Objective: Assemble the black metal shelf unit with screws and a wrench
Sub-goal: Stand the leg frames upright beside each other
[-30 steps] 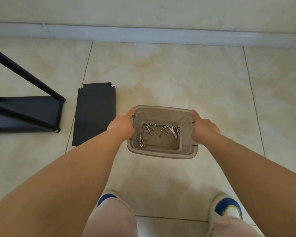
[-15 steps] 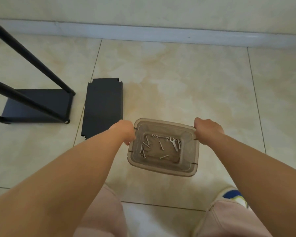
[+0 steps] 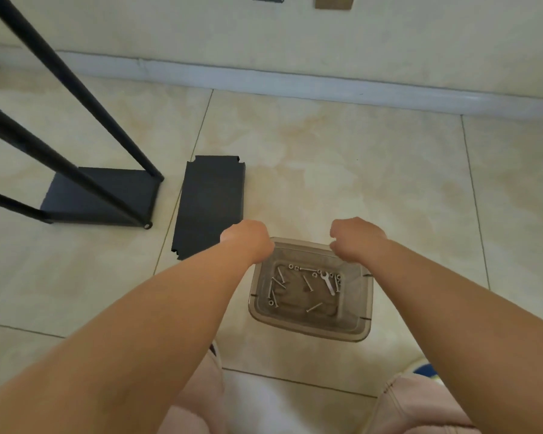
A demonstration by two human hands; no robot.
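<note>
Tiled floor [image 3: 342,170], wall behind. Left hand [image 3: 248,242] & right hand [image 3: 356,241] curled over far rim of plastic box [image 3: 362,321], grip hidden. Inside: screws [image 3: 308,283], wrench [image 3: 328,283] — small, hard, light; pinch w/ fingertips. Shelf panel [image 3: 210,205] on floor: stiff, prob. heavy-ish, lift by edges.

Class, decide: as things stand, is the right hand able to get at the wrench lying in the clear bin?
Probably yes. The right hand sits at the far rim of the open-topped bin; nothing covers the wrench, though loose screws lie around it.

arms [image 3: 157,333]: bare, sleeveless | trousers [image 3: 195,399]: pale pink | shoe [image 3: 425,368]: blue, white
</note>
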